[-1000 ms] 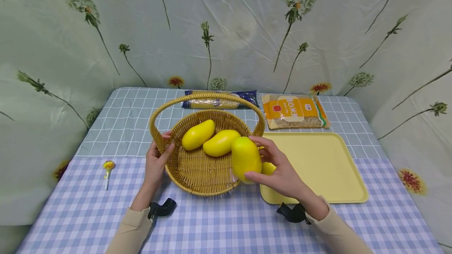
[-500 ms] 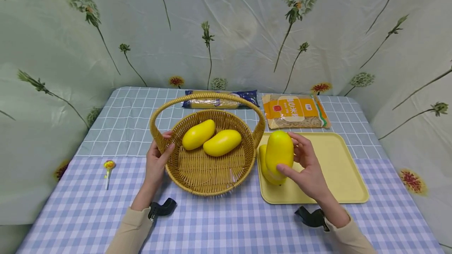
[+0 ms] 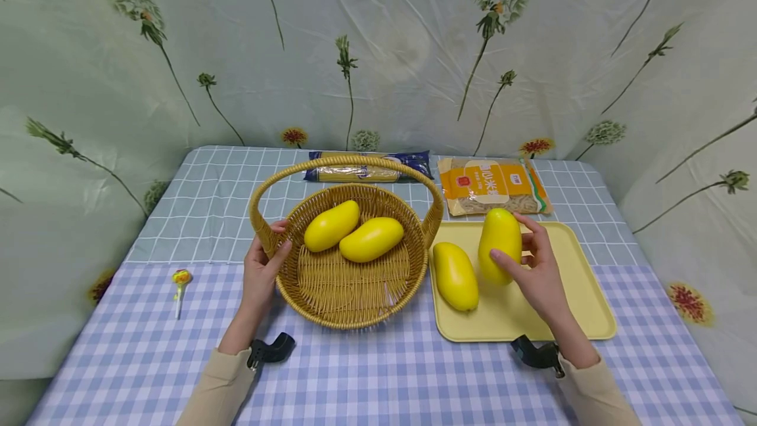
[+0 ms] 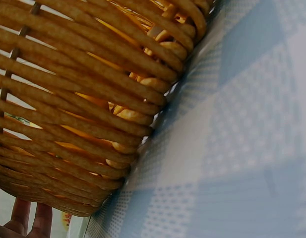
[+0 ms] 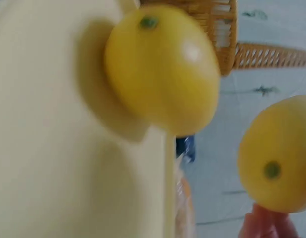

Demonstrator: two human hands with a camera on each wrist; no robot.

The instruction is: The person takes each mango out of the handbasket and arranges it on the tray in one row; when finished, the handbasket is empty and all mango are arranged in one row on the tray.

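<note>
My left hand (image 3: pixel 261 275) grips the left side of a wicker basket (image 3: pixel 353 307), thumb over the rim near the base of its arched handle. In the left wrist view, fingertips (image 4: pixel 42 220) show against the woven wall (image 4: pixel 68 114). Two yellow mangoes (image 3: pixel 332 225) lie inside the basket. Above the yellow tray (image 3: pixel 556 307), my right hand (image 3: pixel 535 275) holds another mango (image 3: pixel 499 245) between thumb and fingers. A gap shows between this mango and the tray in the right wrist view. One more mango (image 5: pixel 162 69) lies on the left part of the tray.
Behind the basket lies a blue pack of spaghetti (image 3: pixel 367 168). An orange bag (image 3: pixel 495 186) rests behind the tray. A lollipop (image 3: pixel 181 288) lies on the checked tablecloth (image 3: pixel 367 380) at the left. A flowered curtain (image 3: pixel 402 51) hangs behind the table.
My right hand has carried the mango rightward from over the basket's right edge to above the tray, past the mango lying there. My left hand and the basket have stayed in place.
</note>
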